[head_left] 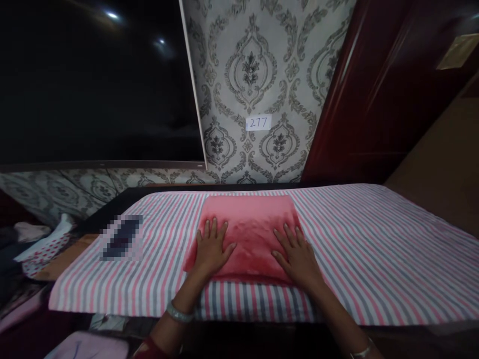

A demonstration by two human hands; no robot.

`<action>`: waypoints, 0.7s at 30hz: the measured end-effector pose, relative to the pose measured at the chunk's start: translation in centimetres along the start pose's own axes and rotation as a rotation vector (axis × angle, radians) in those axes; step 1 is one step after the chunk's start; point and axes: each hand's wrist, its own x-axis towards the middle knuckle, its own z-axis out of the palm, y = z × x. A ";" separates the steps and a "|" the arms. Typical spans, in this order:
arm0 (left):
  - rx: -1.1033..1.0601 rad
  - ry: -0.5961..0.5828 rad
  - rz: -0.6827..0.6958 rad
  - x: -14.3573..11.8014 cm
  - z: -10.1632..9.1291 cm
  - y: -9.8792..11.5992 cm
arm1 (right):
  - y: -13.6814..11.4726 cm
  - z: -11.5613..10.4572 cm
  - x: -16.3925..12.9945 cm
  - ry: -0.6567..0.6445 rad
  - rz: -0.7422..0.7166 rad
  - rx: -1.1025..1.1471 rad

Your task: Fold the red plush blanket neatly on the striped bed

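Note:
A folded piece of plush red fabric (250, 239) lies on a striped cloth (359, 239) in front of me. Pressed flat on its left side is my left hand (212, 249), fingers spread. On the right side of the fabric, my right hand (299, 254) also rests palm down with its fingers apart. Neither hand grips anything. The fabric looks roughly rectangular, with a lighter pink band along its far part and darker smudges where the pile is brushed.
A pixelated dark object (121, 238) lies on the cloth at the left. A large dark screen (97, 85) hangs behind, beside patterned wallpaper with a paper label (258, 122) reading 277. A glossy dark red panel (359, 99) stands at the right. Dotted fabric (47, 252) sits far left.

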 end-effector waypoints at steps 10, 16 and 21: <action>0.018 0.081 0.048 -4.5 -0.8 -1.0 | -6.0 -3.4 3.8 -0.134 -0.148 0.080; 0.011 0.119 -0.049 -5.9 0.6 -1.1 | -9.0 -0.4 4.5 -0.259 -0.314 0.064; -0.011 0.113 -0.037 -6.0 1.0 -1.1 | -8.3 0.5 3.8 -0.236 -0.303 0.075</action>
